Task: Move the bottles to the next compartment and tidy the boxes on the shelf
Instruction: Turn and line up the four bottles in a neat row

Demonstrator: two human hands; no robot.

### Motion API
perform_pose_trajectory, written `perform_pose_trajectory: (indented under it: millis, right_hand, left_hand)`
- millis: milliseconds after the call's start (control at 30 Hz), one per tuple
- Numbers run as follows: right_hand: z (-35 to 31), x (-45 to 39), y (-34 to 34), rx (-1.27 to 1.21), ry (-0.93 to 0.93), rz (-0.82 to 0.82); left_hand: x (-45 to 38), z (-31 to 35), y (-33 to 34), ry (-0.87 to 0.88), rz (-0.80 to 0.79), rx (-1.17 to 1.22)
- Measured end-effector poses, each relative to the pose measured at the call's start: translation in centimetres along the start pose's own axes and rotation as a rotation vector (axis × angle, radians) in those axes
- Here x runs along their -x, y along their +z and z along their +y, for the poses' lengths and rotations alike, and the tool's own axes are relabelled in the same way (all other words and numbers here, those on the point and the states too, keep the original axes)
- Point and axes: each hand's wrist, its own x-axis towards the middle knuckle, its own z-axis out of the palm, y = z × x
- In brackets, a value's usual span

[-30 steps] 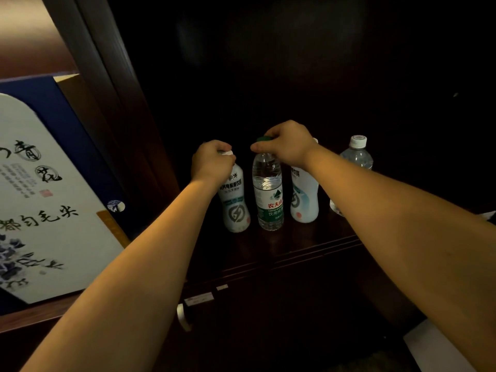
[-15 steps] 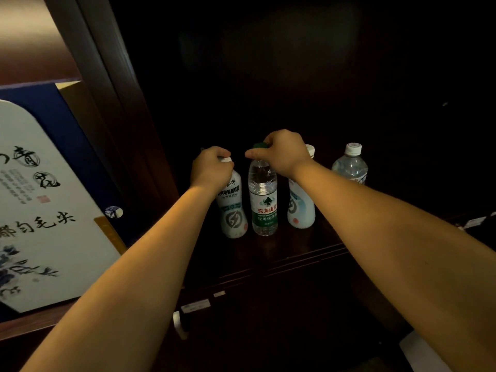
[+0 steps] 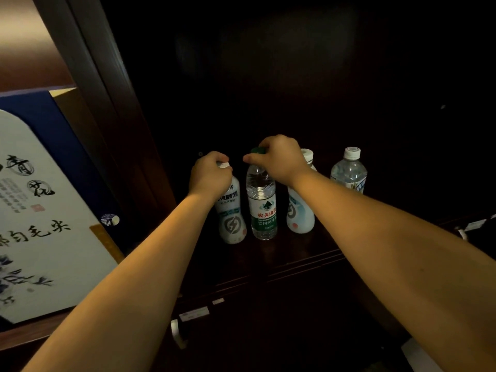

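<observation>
Four bottles stand in a row near the front edge of the dark wooden shelf (image 3: 281, 260). The left hand (image 3: 209, 174) is curled over the cap of the white drink bottle (image 3: 231, 212) at the row's left end. The right hand (image 3: 279, 157) pinches the green cap of the clear water bottle (image 3: 261, 205) just beside it. A second white bottle (image 3: 299, 213) and a white-capped clear bottle (image 3: 349, 170) stand untouched to the right. A blue-and-white gift box (image 3: 40, 205) leans in the left compartment.
</observation>
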Motion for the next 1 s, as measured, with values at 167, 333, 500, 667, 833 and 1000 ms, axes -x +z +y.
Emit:
perform_pose_trajectory:
  millis: [167, 333, 500, 667, 833, 1000]
  right_hand:
    - [-1.2, 0.1, -1.4, -0.071, 0.064, -0.143]
    - [0.3, 0.6, -8.4, -0.102, 0.131, -0.05]
    - [6.6, 1.7, -15.2, 0.062, 0.296, 0.218]
    - [11.1, 3.2, -15.1, 0.062, 0.408, -0.029]
    - [12.4, 2.6, -13.8, 0.026, 0.388, -0.055]
    - [12.4, 1.5, -13.4, 0.055, 0.384, -0.064]
  left_hand:
    - [0.5, 1.7, 0.3, 0.082, 0.095, -0.138]
    - [0.3, 7.1, 0.9, 0.387, 0.114, -0.19]
    - [-0.4, 11.4, 4.2, 0.563, -0.327, -0.326]
    - [-1.2, 11.2, 7.2, 0.503, -0.674, -0.389]
    - [-1.7, 10.6, 8.0, 0.467, -0.648, -0.413]
    - [-1.4, 10.7, 8.0, 0.421, -0.563, -0.392]
